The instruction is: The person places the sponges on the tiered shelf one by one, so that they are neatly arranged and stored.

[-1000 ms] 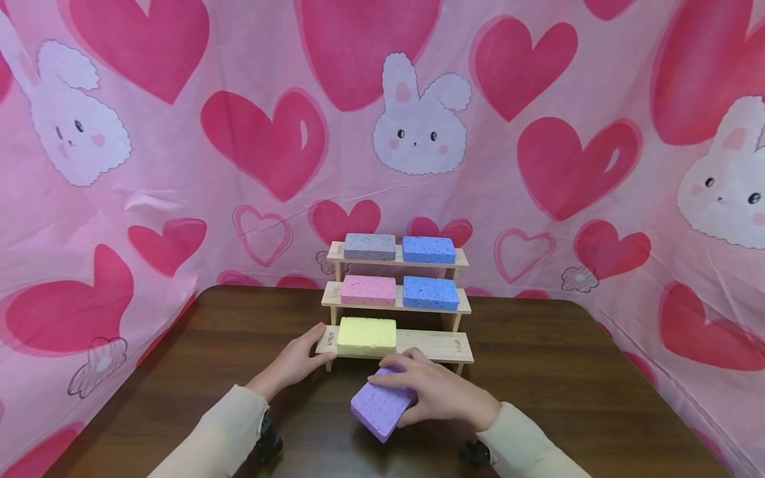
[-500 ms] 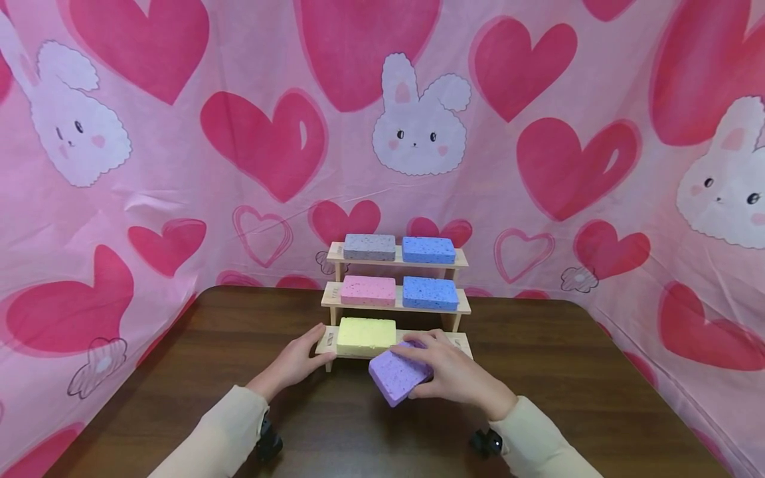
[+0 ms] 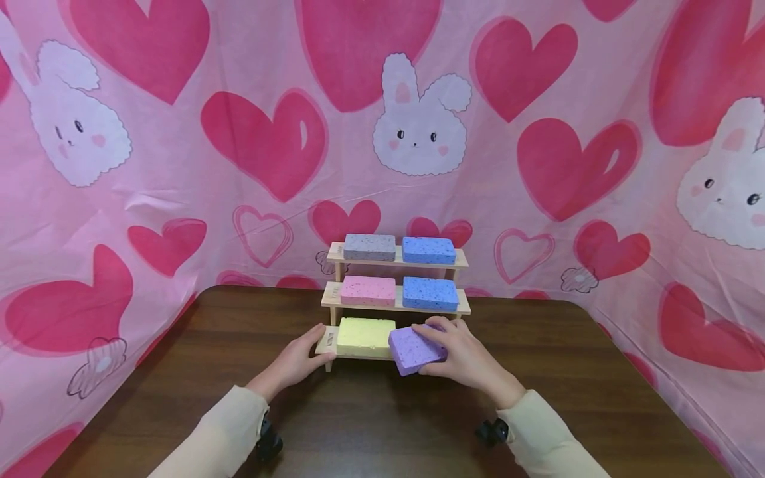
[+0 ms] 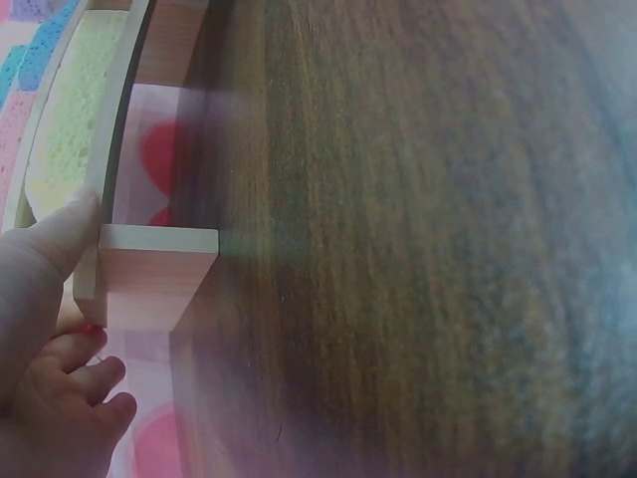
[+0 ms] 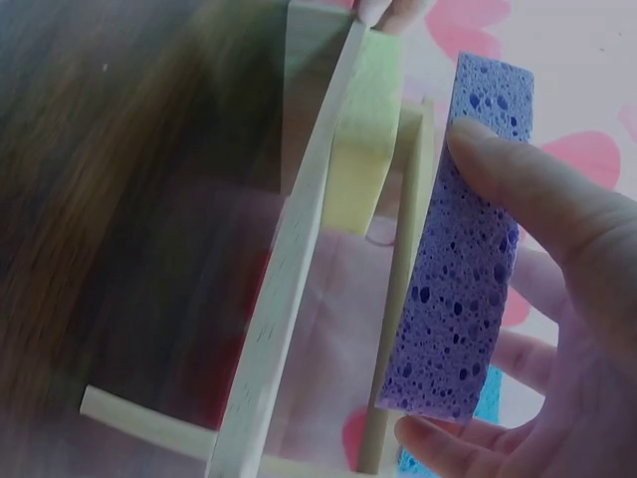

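A three-step wooden shelf (image 3: pixel 326 342) stands on the dark table. My left hand (image 3: pixel 294 360) holds the left end of its lowest step, thumb at the front edge as the left wrist view shows. On that step lies a yellow sponge (image 3: pixel 366 337). My right hand (image 3: pixel 469 355) grips a purple sponge (image 3: pixel 415 350) by its edges, thumb on one side and fingers on the other. In the right wrist view the purple sponge (image 5: pixel 463 249) is held apart from the lowest step, beside its bare right part. The right hand hides that step's right end in the head view.
The middle step carries a pink sponge (image 3: pixel 368 291) and a blue sponge (image 3: pixel 430 293). On the top step lie a grey sponge (image 3: pixel 369 247) and another blue sponge (image 3: pixel 428 250). A pink curtain (image 3: pixel 346 172) with hearts and rabbits hangs behind the brown table (image 3: pixel 538 372).
My right hand has carried the purple sponge up and to the right, from in front of the shelf to the right half of the lowest step. The left hand has stayed put.
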`<state>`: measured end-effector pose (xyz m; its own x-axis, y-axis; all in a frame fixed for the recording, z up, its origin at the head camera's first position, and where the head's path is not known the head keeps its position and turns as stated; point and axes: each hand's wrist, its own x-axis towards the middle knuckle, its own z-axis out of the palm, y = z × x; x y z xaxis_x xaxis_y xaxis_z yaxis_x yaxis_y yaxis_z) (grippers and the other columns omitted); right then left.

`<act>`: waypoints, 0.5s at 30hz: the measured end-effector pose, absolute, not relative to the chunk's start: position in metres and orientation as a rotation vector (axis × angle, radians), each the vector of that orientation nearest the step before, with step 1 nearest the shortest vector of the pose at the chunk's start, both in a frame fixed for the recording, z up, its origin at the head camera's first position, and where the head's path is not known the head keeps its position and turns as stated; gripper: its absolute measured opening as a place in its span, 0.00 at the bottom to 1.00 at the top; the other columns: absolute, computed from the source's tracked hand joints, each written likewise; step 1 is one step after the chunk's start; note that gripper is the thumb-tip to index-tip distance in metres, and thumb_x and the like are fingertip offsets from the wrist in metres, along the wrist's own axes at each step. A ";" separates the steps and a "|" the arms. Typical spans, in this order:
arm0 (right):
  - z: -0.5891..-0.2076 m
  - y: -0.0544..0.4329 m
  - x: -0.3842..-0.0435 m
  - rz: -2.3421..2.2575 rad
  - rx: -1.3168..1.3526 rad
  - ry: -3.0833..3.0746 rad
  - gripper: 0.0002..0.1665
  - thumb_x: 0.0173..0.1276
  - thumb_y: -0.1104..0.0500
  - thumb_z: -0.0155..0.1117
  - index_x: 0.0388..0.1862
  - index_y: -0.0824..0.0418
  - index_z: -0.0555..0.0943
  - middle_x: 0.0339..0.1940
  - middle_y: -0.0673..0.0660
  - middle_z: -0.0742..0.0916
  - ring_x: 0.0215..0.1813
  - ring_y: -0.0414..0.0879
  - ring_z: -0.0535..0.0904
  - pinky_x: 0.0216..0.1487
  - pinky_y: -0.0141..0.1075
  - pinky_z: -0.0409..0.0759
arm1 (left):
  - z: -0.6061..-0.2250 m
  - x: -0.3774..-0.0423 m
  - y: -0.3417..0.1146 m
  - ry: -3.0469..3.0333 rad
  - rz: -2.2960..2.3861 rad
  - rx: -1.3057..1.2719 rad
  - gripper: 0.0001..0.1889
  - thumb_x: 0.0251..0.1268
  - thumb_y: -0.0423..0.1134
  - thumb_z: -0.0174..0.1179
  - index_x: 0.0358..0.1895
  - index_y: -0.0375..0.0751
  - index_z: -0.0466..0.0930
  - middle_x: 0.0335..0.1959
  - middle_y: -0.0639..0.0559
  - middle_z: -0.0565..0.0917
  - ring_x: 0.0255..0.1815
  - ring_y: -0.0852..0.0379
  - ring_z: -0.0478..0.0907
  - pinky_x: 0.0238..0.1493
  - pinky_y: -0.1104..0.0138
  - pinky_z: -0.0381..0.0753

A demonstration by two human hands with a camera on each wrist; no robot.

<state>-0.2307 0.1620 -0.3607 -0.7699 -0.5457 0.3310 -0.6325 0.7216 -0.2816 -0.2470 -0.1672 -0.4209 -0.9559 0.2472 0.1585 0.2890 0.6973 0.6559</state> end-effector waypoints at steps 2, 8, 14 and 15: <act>-0.361 0.165 -0.233 0.564 0.889 -2.724 0.42 0.45 0.48 0.76 0.62 0.49 0.73 0.58 0.55 0.74 0.50 0.52 0.66 0.43 0.41 0.76 | -0.421 -0.247 -0.167 -2.845 -1.115 -0.445 0.38 0.58 0.45 0.63 0.67 0.29 0.58 0.68 0.35 0.58 0.67 0.41 0.56 0.63 0.50 0.58; -0.365 0.170 -0.241 0.562 0.755 -2.776 0.43 0.45 0.47 0.76 0.63 0.49 0.73 0.57 0.54 0.74 0.50 0.52 0.67 0.42 0.40 0.76 | -0.421 -0.248 -0.167 -2.854 -1.111 -0.436 0.38 0.58 0.46 0.63 0.67 0.30 0.57 0.68 0.36 0.58 0.67 0.41 0.56 0.63 0.50 0.58; -0.370 0.171 -0.246 0.512 0.654 -2.809 0.42 0.45 0.43 0.75 0.61 0.52 0.75 0.53 0.55 0.76 0.45 0.52 0.67 0.38 0.38 0.75 | -0.421 -0.247 -0.167 -2.854 -1.103 -0.438 0.38 0.58 0.45 0.63 0.67 0.29 0.57 0.68 0.36 0.58 0.67 0.40 0.56 0.63 0.50 0.58; -0.371 0.171 -0.247 0.504 0.639 -2.816 0.42 0.45 0.42 0.74 0.61 0.52 0.75 0.52 0.55 0.77 0.44 0.52 0.67 0.37 0.38 0.74 | -0.421 -0.247 -0.167 -2.853 -1.100 -0.440 0.38 0.58 0.45 0.63 0.67 0.29 0.57 0.68 0.35 0.58 0.67 0.40 0.57 0.63 0.50 0.58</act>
